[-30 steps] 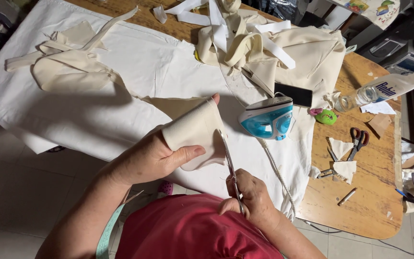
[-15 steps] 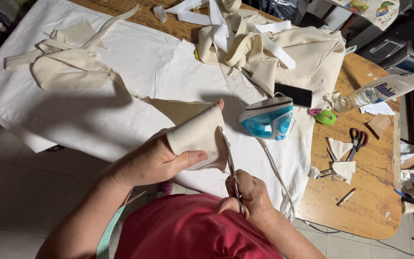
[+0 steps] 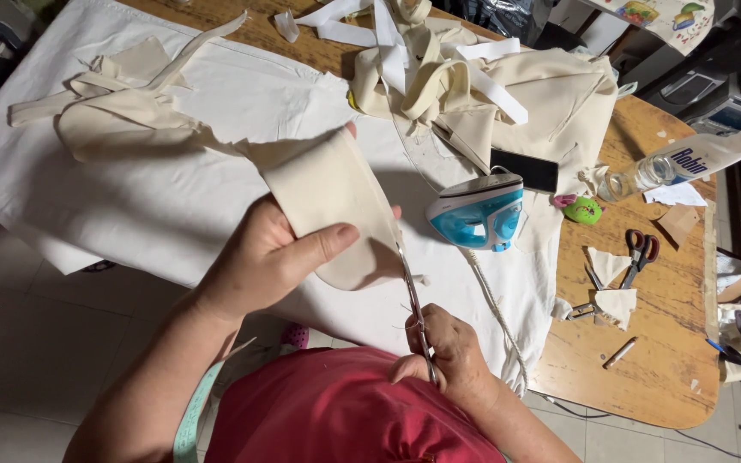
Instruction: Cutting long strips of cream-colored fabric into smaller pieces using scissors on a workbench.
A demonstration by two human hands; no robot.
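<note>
My left hand (image 3: 268, 257) holds a curved piece of cream fabric (image 3: 323, 193), thumb pressed on its front. My right hand (image 3: 452, 360) grips metal scissors (image 3: 415, 313), whose blades point up at the lower right edge of that fabric piece. Both hands are above the near edge of a white cloth (image 3: 173, 206) spread over the wooden table (image 3: 645, 377). A pale green tape measure (image 3: 192, 411) hangs by my left forearm.
A blue and white iron (image 3: 478, 213) stands right of the fabric, its cord (image 3: 495, 309) trailing toward me. A heap of cream fabric and strips (image 3: 465, 77) lies behind, with a black phone (image 3: 525, 170). Red-handled scissors (image 3: 641, 253), fabric scraps (image 3: 611, 283), a clear bottle (image 3: 671, 167) sit right.
The fabric piece in my left hand has risen and turned slightly as the scissors work along its edge. The iron and other items have not moved.
</note>
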